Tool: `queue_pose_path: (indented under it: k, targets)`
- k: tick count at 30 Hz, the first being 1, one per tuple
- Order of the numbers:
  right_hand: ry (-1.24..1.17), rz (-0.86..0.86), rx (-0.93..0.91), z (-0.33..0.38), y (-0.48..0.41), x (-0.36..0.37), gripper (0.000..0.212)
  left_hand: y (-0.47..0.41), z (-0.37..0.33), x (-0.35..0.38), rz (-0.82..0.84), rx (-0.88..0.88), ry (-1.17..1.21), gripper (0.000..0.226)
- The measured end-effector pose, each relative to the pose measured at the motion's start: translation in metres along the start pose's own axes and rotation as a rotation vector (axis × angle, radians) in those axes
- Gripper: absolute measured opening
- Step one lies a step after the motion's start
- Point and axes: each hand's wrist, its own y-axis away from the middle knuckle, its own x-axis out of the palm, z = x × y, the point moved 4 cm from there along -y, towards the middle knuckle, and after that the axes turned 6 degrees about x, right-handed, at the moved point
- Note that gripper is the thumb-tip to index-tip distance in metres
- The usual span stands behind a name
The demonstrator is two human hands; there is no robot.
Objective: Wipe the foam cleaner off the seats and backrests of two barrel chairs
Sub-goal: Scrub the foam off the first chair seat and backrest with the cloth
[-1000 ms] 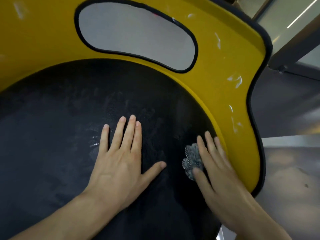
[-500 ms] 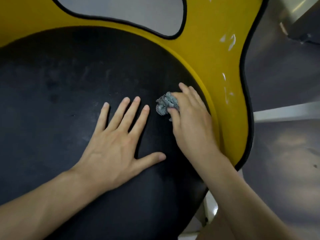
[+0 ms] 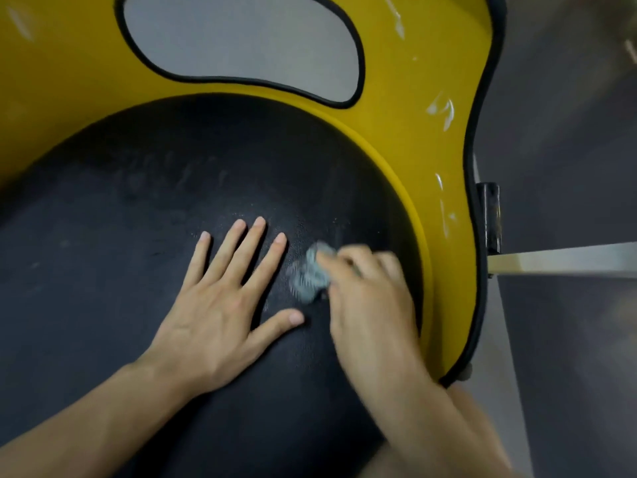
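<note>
Nearest, two bare forearms lie across the front edge of the black seat (image 3: 138,236). The left hand (image 3: 220,315) rests flat on the seat a little right of its middle, palm down, with the fingers straight and spread, the thumb out to the side, and nothing held. Just beside it, toward the seat's right edge, the right hand (image 3: 372,305) is blurred. Its fingers are curled over a small grey cloth (image 3: 310,274), gripping it and pressing it to the seat. The cloth lies between the left index finger and the right knuckles, just above the left thumb tip. Fine white specks (image 3: 241,215) dot the seat just past the left fingertips, and faint pale smears show nearer its back edge. The yellow backrest (image 3: 431,46), edged in black piping, wraps the seat's back and right side, with white foam streaks (image 3: 443,110) on its right wing. A rounded opening (image 3: 241,46) cuts through the backrest near its top. Past the backrest's right edge is grey floor (image 3: 568,132).
</note>
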Motion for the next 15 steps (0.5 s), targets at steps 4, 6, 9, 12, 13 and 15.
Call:
queue_pose_path:
  k: [4, 6, 9, 12, 13, 15]
  targets:
    - [-0.026, -0.098, 0.176, 0.014, -0.074, 0.011, 0.043, -0.001, -0.001, 0.002, 0.001, -0.017, -0.014, 0.093]
    - [-0.02, -0.119, 0.212, 0.016, -0.068, 0.01, 0.04, -0.002, 0.0, 0.001, 0.003, -0.028, -0.008, 0.095]
    - [0.037, -0.08, 0.164, 0.009, -0.012, -0.001, 0.04, 0.0, 0.004, -0.002, 0.009, -0.037, 0.003, 0.099]
    - [0.078, -0.03, 0.107, 0.001, 0.046, -0.011, 0.041, 0.001, 0.005, -0.004, 0.002, -0.049, 0.01, 0.101]
    - [0.097, -0.025, 0.088, 0.001, 0.056, -0.01, 0.042, 0.001, 0.006, -0.004, -0.003, -0.051, 0.009, 0.101]
    - [0.158, 0.018, 0.038, 0.002, 0.061, -0.001, 0.055, 0.001, 0.006, -0.003, 0.003, -0.048, 0.01, 0.102]
